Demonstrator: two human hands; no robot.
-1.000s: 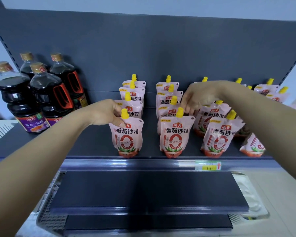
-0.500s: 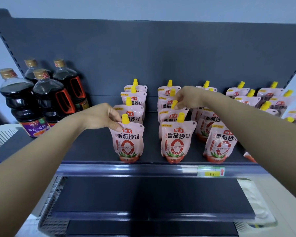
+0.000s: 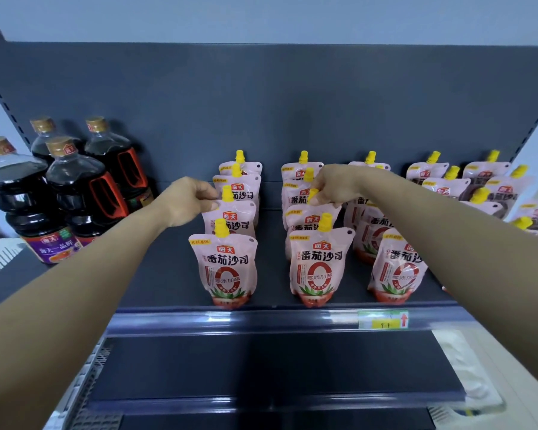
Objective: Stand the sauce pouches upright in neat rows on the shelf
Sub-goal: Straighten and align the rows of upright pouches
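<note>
Both hands are up at the sauce pouches on the shelf [image 3: 156, 274], working two rows at once. Left hand [image 3: 187, 201] is at the second pouch [image 3: 233, 217] of the left row: thumb and fingertips pinched on its top left corner, just beside the yellow cap. Right hand [image 3: 333, 184] is at the middle row, fingers closed round the yellow cap [image 3: 312, 195] of the third pouch back; the palm hides the rest of the grip.

To do this step well, I'd say: hold high, by cap or top seam, and let the base settle flat before letting go, since these pouches look soft and will prob sag or tip if pushed low. Nudge each one straight back so it sits behind the front pouch [image 3: 223, 268], label facing the front edge. Keep the forearms off the front pouches, esp the right one, which passes close over the right-hand front pouch [image 3: 396, 271].

The pouches: pink, w/ yellow screw caps, red ring & green leaves printed low on the front. Left and middle rows stand upright, front edge to back wall, evenly spaced. Toward the shelf's right end they look looser, some tilted & overlapping, so more tidying is likely needed there. Dark sauce bottles [image 3: 75, 193] stand at the left end, well apart.
</note>
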